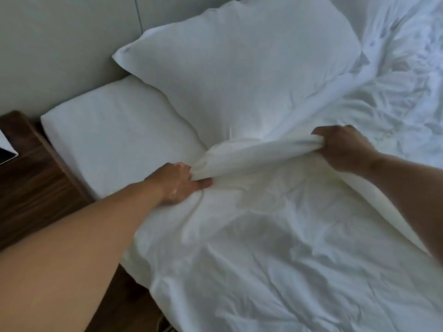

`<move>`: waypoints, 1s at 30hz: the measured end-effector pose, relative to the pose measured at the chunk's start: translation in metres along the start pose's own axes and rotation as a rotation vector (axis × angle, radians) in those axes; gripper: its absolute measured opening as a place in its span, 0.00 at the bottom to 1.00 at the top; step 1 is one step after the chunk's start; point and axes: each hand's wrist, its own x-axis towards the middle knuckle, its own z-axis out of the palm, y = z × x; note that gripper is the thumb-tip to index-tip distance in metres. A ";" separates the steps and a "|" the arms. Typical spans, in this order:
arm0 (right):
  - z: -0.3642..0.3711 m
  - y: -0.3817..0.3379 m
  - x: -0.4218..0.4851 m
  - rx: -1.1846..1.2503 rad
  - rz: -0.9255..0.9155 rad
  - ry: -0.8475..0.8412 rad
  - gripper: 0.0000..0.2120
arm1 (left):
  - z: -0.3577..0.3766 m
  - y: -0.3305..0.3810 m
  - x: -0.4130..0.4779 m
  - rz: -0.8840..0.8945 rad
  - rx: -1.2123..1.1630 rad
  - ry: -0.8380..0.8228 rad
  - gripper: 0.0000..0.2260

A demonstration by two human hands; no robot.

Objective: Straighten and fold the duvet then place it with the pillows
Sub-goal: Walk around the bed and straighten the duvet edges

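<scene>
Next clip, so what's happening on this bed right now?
A person is making the bed. Both hands grip the top edge of the white duvet: the left hand pinches a bunched corner, and the right hand clutches the edge, lifted slightly. The duvet is wrinkled and not yet folded. A white pillow lies just beyond the hands, near the headboard.

Duvet [275, 248] cut off at right and bottom edges, fingertips of both hands buried in its folds.
</scene>
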 end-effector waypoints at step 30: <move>0.201 -0.039 -0.255 0.320 0.194 -0.022 0.37 | 0.111 0.046 -0.101 0.436 0.325 0.537 0.28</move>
